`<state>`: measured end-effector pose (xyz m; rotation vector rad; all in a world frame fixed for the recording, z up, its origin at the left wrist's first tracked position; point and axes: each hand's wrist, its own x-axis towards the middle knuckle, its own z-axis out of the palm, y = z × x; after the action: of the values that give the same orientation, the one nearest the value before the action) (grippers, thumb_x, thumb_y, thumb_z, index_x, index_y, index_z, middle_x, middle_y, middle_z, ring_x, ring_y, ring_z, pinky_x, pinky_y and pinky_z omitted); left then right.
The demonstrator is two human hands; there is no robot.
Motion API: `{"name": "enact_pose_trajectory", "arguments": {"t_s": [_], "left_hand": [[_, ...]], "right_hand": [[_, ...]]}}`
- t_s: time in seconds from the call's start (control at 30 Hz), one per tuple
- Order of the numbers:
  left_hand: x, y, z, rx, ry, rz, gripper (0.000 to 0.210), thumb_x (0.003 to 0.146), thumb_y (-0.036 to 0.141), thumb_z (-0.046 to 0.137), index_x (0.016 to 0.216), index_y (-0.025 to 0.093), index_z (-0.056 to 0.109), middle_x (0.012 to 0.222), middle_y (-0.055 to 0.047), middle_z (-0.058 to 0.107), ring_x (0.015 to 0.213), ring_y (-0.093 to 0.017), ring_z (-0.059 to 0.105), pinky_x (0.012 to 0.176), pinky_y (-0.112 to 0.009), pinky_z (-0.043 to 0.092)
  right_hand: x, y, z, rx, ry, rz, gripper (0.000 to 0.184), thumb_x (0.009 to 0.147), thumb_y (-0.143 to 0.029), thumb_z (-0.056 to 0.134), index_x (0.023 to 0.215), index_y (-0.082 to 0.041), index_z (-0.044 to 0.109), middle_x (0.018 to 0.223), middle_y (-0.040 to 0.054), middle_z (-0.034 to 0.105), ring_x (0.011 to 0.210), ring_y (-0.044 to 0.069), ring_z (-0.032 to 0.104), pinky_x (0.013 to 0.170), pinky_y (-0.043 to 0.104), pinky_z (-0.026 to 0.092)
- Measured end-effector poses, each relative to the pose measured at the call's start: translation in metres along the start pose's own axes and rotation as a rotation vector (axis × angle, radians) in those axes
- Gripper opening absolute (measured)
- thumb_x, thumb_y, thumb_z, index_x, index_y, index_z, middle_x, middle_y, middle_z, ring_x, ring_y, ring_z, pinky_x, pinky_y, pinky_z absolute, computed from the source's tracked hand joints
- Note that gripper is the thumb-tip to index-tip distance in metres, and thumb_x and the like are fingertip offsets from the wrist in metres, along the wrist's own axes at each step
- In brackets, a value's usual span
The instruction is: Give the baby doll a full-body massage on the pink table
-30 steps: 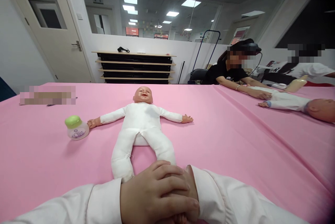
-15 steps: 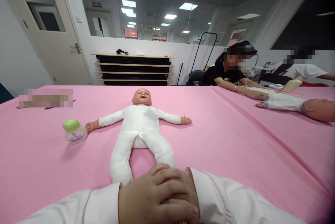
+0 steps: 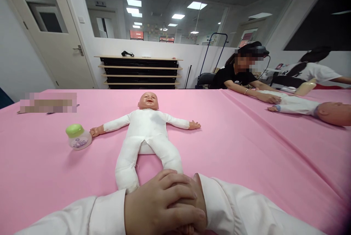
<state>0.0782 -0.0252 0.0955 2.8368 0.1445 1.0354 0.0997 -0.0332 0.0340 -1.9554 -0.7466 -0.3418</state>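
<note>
One lidded jar (image 3: 79, 141) nr doll (image 3: 148, 125), contents unclear; L fingers (image 3: 179, 192) clasp R hand (image 3: 200, 194), R's hold unclear.

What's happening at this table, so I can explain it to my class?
A person in white sleeves has their left hand over their right hand, both at the lower end of one leg of a doll. Their exact grip is hidden. The doll lies face up, arms spread, on a pink cloth, beside a green-lidded jar. At the right, another person's hand is on a second doll.
</note>
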Motion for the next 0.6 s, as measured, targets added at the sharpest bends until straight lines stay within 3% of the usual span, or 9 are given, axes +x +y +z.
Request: {"name": "enact_pose_trajectory", "arguments": {"t_s": [0.13, 0.3, 0.47, 0.6], "left_hand": [[-0.001, 0.0, 0.002, 0.017, -0.047, -0.002, 0.025, 0.089, 0.034, 0.041, 0.11, 0.021, 0.048, 0.104, -0.004, 0.057, 0.114, -0.018, 0.04, 0.099, -0.035, 0.031], [-0.005, -0.002, 0.006, 0.01, 0.007, 0.007, 0.027, 0.091, 0.035, 0.037, 0.113, 0.022, 0.046, 0.106, -0.004, 0.056, 0.115, -0.018, 0.038, 0.099, -0.036, 0.03], [-0.006, -0.003, 0.007, -0.003, -0.034, 0.008, 0.03, 0.088, 0.031, 0.041, 0.116, 0.021, 0.042, 0.107, -0.005, 0.056, 0.116, -0.019, 0.038, 0.1, -0.037, 0.03], [-0.004, -0.002, 0.005, 0.007, -0.051, -0.03, 0.026, 0.087, 0.03, 0.043, 0.112, 0.021, 0.046, 0.106, -0.004, 0.056, 0.115, -0.018, 0.039, 0.1, -0.036, 0.029]], "right_hand": [[0.002, -0.023, -0.01, -0.5, 0.108, -0.136, 0.035, 0.078, -0.004, 0.037, 0.097, -0.02, 0.061, 0.11, 0.0145, 0.06, 0.097, 0.033, 0.059, 0.077, 0.06, 0.048], [0.013, -0.035, -0.025, -1.09, 0.173, -0.392, 0.02, 0.075, -0.009, 0.05, 0.081, -0.02, 0.065, 0.103, 0.0152, 0.06, 0.093, 0.033, 0.058, 0.076, 0.051, 0.052], [0.014, -0.036, -0.026, -1.149, 0.145, -0.387, 0.02, 0.077, -0.01, 0.048, 0.087, -0.013, 0.065, 0.101, 0.0172, 0.06, 0.097, 0.032, 0.056, 0.083, 0.05, 0.049], [0.008, -0.039, -0.018, -0.98, 0.14, -0.304, 0.026, 0.075, -0.002, 0.045, 0.087, -0.014, 0.064, 0.109, 0.0161, 0.059, 0.101, 0.035, 0.054, 0.084, 0.059, 0.044]]}}
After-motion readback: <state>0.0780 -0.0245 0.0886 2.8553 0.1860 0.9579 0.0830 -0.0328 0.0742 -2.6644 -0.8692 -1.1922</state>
